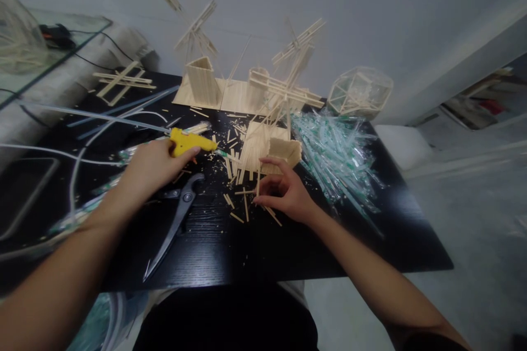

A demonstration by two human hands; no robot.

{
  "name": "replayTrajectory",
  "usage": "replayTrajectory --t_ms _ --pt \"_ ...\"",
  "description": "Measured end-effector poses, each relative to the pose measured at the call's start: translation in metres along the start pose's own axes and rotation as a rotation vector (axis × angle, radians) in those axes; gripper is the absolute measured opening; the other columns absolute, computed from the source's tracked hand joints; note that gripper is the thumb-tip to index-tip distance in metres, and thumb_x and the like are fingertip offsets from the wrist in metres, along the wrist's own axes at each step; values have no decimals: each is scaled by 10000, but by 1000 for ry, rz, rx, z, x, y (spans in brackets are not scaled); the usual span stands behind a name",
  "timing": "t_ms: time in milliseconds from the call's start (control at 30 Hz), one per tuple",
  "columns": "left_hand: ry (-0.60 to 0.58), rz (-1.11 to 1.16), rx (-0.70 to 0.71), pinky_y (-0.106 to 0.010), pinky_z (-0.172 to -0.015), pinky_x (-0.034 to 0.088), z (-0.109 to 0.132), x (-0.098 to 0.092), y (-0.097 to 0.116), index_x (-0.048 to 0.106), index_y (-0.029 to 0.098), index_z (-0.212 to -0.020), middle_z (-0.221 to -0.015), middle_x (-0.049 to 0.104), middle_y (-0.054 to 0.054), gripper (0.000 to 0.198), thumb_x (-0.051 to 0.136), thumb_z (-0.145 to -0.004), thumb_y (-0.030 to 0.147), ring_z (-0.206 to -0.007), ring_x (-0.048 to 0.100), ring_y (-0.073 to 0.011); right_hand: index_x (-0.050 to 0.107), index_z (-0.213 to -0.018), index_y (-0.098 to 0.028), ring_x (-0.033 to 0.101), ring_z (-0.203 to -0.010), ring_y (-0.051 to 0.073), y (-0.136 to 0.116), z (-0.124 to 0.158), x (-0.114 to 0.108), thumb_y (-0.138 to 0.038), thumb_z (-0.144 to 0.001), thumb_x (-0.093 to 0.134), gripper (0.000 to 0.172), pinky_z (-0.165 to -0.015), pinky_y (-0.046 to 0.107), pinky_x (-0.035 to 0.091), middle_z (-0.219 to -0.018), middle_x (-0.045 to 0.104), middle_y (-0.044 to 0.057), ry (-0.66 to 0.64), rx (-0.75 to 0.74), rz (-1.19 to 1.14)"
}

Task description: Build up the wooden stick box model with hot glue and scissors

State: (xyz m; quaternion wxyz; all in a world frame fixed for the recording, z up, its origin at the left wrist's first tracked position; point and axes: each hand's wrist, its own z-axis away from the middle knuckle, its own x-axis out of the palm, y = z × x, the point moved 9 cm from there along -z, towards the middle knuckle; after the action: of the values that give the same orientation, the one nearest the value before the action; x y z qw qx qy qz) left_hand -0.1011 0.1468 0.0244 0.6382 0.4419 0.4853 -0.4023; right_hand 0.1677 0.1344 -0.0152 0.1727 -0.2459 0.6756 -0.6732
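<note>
My left hand is wrapped round a yellow glue gun, with a long clear glue stick out of its back and its nozzle pointing right. Between the thumb and fingertips of my right hand is a short wooden stick, held upright. Just behind that hand stands a small box of wooden sticks, beside a fan of sticks. Loose stick pieces lie on the black table near my right fingertips.
Metal cutters lie below my left hand. Wooden windmill models stand at the back. Plastic-wrapped sticks and a faceted frame are on the right. A white cable curves across the left side.
</note>
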Motion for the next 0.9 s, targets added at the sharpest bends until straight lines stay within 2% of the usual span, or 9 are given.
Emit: replayTrajectory --t_ms 167,300,400,467,500,567,633,767,900 --pt "-20 -116 -58 -361 -663 427 3 -1 -4 719 89 -1054 -917 722 -190 774 326 -923 743 -810 650 -344 443 -1375 -267 669 -671 134 1 0 -1 -239 -708 901 810 -629 274 562 -822 707 -31 18 9 13" --pt "46 -118 -63 -384 -654 433 7 -7 -7 709 134 -1038 -948 713 -182 675 379 -925 711 -862 655 -378 438 -1370 -258 673 -687 135 1 0 -2 -257 -709 904 809 -656 279 565 -819 709 -32 35 11 28" --pt "309 -98 102 -375 -685 436 19 -24 12 671 123 -1016 -980 676 -171 495 483 -948 576 -903 635 -336 442 -1365 -256 678 -696 143 2 0 -3 -256 -709 904 802 -670 291 571 -817 706 -29 52 19 36" --pt "411 -31 378 -362 -720 437 35 -24 41 656 137 -917 -886 646 -123 378 503 -972 479 -852 611 -274 447 -1366 -258 681 -705 147 2 0 -3 -256 -709 902 799 -673 296 574 -826 704 -27 58 13 49" --pt "359 25 577 -353 -726 438 46 -15 60 649 154 -860 -822 627 -89 354 499 -985 449 -803 594 -240 448 -1368 -258 681 -706 145 2 0 -3 -257 -709 902 800 -674 294 574 -829 704 -28 59 7 55" --pt "107 144 959 -317 -698 438 75 12 96 653 183 -783 -779 616 -48 352 483 -1012 390 -744 581 -189 444 -1374 -255 680 -700 137 1 -1 -3 -265 -712 899 803 -671 281 569 -829 704 -29 64 -10 64" --pt "-10 180 1109 -332 -762 469 94 28 113 700 201 -854 -873 655 -55 299 487 -1019 328 -820 613 -194 441 -1378 -249 676 -687 128 0 -1 -3 -277 -721 892 798 -655 263 561 -821 699 -33 71 -17 75" --pt "-52 173 1129 -381 -815 520 101 41 121 713 215 -1136 -960 679 -72 268 514 -1014 349 -881 638 -225 436 -1395 -257 669 -659 126 0 1 -3 -280 -734 877 794 -605 247 543 -821 687 -31 86 -9 127" --pt "-31 127 1054 -418 -853 542 92 42 115 698 190 -1196 -1028 672 -102 343 513 -1011 412 -951 647 -258 426 -1417 -263 673 -660 135 1 2 -2 -246 -744 852 796 -584 245 529 -826 699 -23 92 -29 202"
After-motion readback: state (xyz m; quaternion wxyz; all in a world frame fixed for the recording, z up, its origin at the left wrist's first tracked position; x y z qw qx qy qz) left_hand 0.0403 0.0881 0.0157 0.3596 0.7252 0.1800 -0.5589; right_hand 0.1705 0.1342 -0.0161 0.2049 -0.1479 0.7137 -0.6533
